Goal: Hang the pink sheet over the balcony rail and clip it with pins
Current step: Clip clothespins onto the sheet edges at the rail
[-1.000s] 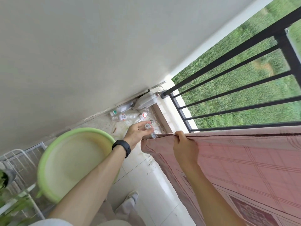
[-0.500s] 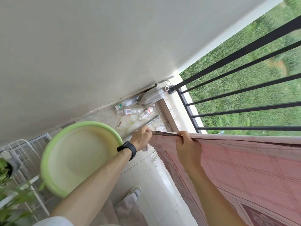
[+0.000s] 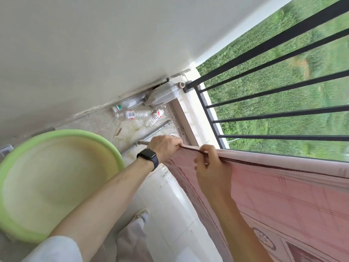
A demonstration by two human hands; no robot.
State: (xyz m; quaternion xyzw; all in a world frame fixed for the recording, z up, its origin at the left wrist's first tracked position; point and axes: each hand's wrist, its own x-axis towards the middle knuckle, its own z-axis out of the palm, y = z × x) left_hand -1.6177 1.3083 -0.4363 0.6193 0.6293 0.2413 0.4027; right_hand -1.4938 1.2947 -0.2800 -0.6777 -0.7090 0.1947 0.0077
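Note:
The pink sheet, with a checked pattern and dark hem, hangs over the black balcony rail and fills the lower right. My left hand, with a black watch on the wrist, grips the sheet's end corner and holds the top edge taut. My right hand pinches the same top edge a short way along, right beside the rail. No pins show now; whether any are inside my left fist, I cannot tell.
A large green basin stands on the tiled floor at the left. Plastic bottles and a metal pipe lie in the corner by the white wall. My shoe is below. Grass lies beyond the bars.
My left hand closed onto the sheet's corner and pulled it left, stretching the top edge straight. The clips seen between its fingers earlier no longer show. My view tilted down slightly.

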